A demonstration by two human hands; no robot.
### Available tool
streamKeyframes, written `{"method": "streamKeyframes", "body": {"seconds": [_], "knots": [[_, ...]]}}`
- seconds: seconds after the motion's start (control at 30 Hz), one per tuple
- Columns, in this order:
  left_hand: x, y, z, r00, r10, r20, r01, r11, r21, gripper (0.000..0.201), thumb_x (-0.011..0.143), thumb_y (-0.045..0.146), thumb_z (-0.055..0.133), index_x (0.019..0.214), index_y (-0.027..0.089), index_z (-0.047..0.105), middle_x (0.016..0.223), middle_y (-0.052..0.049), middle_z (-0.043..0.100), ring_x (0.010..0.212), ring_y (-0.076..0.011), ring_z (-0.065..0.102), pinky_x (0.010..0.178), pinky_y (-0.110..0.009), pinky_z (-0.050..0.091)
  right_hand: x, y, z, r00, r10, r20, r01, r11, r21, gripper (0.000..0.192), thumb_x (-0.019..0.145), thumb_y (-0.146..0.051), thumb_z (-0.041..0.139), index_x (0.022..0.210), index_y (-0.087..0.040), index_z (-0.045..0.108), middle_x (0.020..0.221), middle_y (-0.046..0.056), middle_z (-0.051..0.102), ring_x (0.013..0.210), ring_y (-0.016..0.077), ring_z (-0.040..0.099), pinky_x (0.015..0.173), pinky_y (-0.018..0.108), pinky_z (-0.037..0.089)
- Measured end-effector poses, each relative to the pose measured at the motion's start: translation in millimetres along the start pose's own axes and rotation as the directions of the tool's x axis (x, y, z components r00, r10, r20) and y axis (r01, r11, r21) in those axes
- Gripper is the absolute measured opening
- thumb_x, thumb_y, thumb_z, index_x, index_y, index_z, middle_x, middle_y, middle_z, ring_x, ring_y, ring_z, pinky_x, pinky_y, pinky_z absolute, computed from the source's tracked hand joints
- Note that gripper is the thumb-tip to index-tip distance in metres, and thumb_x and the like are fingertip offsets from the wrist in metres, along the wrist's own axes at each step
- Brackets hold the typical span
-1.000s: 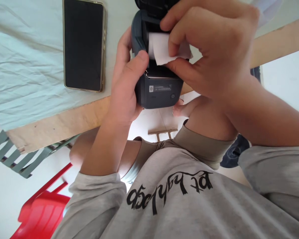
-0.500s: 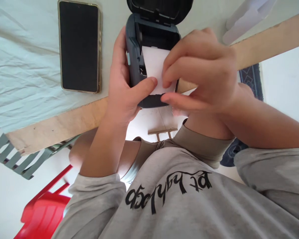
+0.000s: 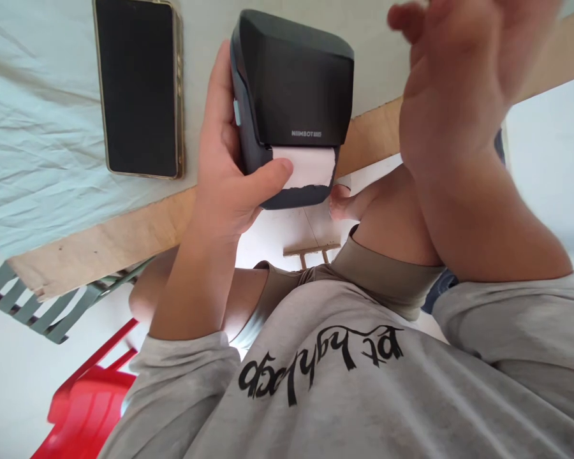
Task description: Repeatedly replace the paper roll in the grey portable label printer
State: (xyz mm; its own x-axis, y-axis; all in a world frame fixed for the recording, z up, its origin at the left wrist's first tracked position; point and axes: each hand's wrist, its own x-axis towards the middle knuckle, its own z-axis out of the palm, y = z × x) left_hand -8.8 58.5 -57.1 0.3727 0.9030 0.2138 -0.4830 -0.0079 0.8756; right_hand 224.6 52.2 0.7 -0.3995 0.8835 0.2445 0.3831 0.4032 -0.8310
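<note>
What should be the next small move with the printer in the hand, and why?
Probably tear off the white paper strip. The lid of the label printer is shut, the strip sticks out of its slot, the left hand grips the body with the thumb beside the strip, and the right hand is lifted, free.

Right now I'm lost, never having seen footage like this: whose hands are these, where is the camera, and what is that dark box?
The camera sits on a person's head, looking down at their own hands. The left hand holds a small dark label printer, lid closed, its thumb resting on the white paper strip coming out of the slot. The right hand is lifted, open, holding nothing. On the pale cloth lies a phone, screen dark. Below is the person's grey sweatshirt.
</note>
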Motion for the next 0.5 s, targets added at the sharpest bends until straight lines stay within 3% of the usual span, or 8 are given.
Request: {"method": "streamKeyframes", "body": {"seconds": [0.07,0.13,0.17,0.23,0.27,0.37,0.43,0.5], "knots": [[-3,6,3.0,0.996,-0.036,0.078,0.034,0.999,0.022,0.109,0.022,0.02,0.11,0.122,0.039,0.071,0.136,0.005,0.07,0.136,-0.0389,0.063,0.109,-0.045,0.061,0,-1,5,0.999,-0.03,0.02,0.03,1.0,-0.005,0.088,0.087,-0.094,0.03,0.135,-0.027,0.061,0.124,0.005,0.061,0.149,0.0248,0.047,0.099,0.029,0.058],[-7,11,11.0,1.0,-0.005,-0.029,0.007,0.997,0.075,0.073,0.066,0.036,0.099,0.131,0.042,0.067,0.144,0.004,0.065,0.144,-0.0323,0.058,0.112,-0.045,0.059,-1,-3,12,0.998,-0.044,0.047,0.044,0.999,-0.002,0.084,0.086,-0.091,0.044,0.138,-0.027,0.055,0.129,0.004,0.061,0.147,0.0222,0.048,0.101,0.026,0.058],[-9,12,16.0,0.998,-0.023,-0.065,0.028,0.996,0.08,0.067,0.073,0.036,0.095,0.133,0.04,0.066,0.141,0.003,0.066,0.146,-0.0305,0.057,0.112,-0.043,0.059,-2,-4,15,0.998,-0.049,0.05,0.049,0.999,0.008,0.083,0.085,-0.089,0.049,0.14,-0.027,0.052,0.132,0.004,0.06,0.145,0.0207,0.048,0.102,0.025,0.057],[-8,10,26.3,0.994,0.052,-0.097,-0.052,0.999,0.003,0.072,0.067,0.054,0.097,0.129,0.034,0.067,0.127,0.001,0.072,0.144,-0.0304,0.058,0.11,-0.038,0.06,-2,-3,20,0.997,-0.067,0.039,0.065,0.997,0.047,0.083,0.087,-0.083,0.054,0.143,-0.022,0.045,0.144,0.005,0.055,0.14,0.017,0.051,0.106,0.025,0.057],[-6,7,31.4,0.983,0.066,-0.171,-0.074,0.996,-0.043,0.081,0.064,0.061,0.097,0.133,0.035,0.064,0.123,0.001,0.072,0.146,-0.0306,0.056,0.112,-0.036,0.059,-2,-1,22,0.996,-0.081,0.031,0.079,0.994,0.07,0.084,0.089,-0.08,0.055,0.145,-0.019,0.041,0.15,0.007,0.051,0.138,0.015,0.052,0.107,0.024,0.057],[0,3,46.8,0.935,0.115,-0.336,-0.156,0.983,-0.097,0.096,0.07,0.071,0.088,0.151,0.04,0.048,0.129,0.001,0.069,0.154,-0.0312,0.047,0.119,-0.039,0.054,-1,5,24,0.993,-0.119,0.019,0.115,0.985,0.131,0.091,0.091,-0.076,0.058,0.147,-0.009,0.033,0.156,0.013,0.044,0.131,0.0105,0.055,0.093,0.021,0.059],[1,5,56.7,0.929,0.165,-0.332,-0.199,0.977,-0.071,0.096,0.076,0.072,0.083,0.156,0.042,0.04,0.133,0.001,0.066,0.155,-0.0316,0.044,0.121,-0.041,0.053,0,3,22,0.994,-0.111,0.026,0.106,0.985,0.139,0.09,0.089,-0.07,0.063,0.146,-0.008,0.033,0.152,0.012,0.046,0.13,0.0094,0.055,0.078,0.019,0.057],[-1,10,64.3,0.932,0.213,-0.295,-0.232,0.972,-0.03,0.094,0.079,0.072,0.08,0.158,0.042,0.037,0.135,0.0,0.064,0.155,-0.0321,0.045,0.121,-0.043,0.053,-1,-4,20,0.997,-0.077,0.027,0.072,0.987,0.146,0.081,0.091,-0.06,0.065,0.143,-0.007,0.035,0.15,0.013,0.048,0.131,0.0102,0.056,0.075,0.018,0.056]]}}
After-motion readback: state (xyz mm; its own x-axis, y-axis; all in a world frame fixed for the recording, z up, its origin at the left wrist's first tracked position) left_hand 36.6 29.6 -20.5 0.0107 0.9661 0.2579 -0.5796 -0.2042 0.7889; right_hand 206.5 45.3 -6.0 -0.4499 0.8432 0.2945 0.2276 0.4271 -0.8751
